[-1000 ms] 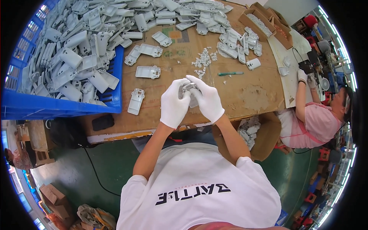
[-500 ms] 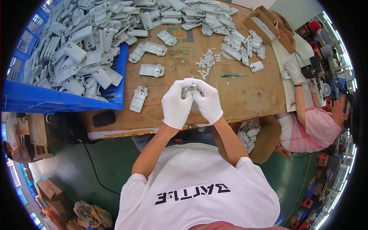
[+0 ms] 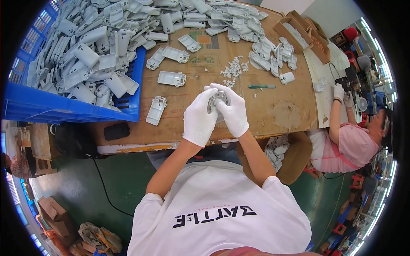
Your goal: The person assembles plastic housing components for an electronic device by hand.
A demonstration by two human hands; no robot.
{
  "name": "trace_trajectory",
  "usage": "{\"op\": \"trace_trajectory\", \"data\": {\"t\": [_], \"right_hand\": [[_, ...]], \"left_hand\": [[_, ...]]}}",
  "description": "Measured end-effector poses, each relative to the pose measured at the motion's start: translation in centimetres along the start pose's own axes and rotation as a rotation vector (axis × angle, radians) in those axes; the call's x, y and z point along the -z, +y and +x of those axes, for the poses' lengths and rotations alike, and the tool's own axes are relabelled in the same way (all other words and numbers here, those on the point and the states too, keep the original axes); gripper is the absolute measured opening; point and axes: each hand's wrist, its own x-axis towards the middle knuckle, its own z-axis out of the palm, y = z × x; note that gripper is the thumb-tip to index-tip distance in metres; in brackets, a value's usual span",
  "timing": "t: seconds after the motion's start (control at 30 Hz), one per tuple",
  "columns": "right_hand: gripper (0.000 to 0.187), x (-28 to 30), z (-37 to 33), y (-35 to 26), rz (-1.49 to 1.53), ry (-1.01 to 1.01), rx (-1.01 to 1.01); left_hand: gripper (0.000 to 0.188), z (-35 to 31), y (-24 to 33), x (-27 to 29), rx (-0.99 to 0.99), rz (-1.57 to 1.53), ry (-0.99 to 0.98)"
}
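White-gloved, my left hand (image 3: 199,115) and my right hand (image 3: 232,113) meet over the front part of the table. Between them they grip a light grey plastic housing (image 3: 219,97), the fingers wrapped round it and hiding most of its body. Its cut-out end shows between the thumbs. To the left lies a matching open shell (image 3: 156,110), and another shell (image 3: 171,78) rests farther back. Beyond my hands is a small heap of white plastic bits (image 3: 233,71), with a green pen-like tool (image 3: 262,86) to its right.
A blue crate (image 3: 72,104) piled with shells stands on the left of the cardboard-covered table (image 3: 282,113). More shells (image 3: 273,53) lie at the back right, near small cardboard boxes (image 3: 294,34). A large carton (image 3: 299,158) stands below the front edge. A co-worker (image 3: 354,141) sits at right.
My hands have tilted the housing slightly, so more of its cut-out end shows. At right, the co-worker's hand has drawn back from a small pale part, which stays on the table.
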Motion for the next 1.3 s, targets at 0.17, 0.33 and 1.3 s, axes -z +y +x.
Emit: {"op": "trace_trajectory", "data": {"t": [0.17, 0.33, 1.3], "right_hand": [[0.04, 0.1, -0.1, 0.5, -0.004, 0.005, -0.001], [0.036, -0.4, -0.2, 1.5, 0.106, 0.011, -0.029], [0.009, 26.8, 0.0, 0.9, -1.707, 0.883, 0.355]], "left_hand": [[0.035, 0.0, 0.4, 0.2, -0.017, 0.014, -0.004], [0.036, -0.7, 0.8, 0.0, 0.015, 0.109, 0.023], [0.057, 5.0, -8.6, 5.0, -0.102, 0.862, 0.002]]}}
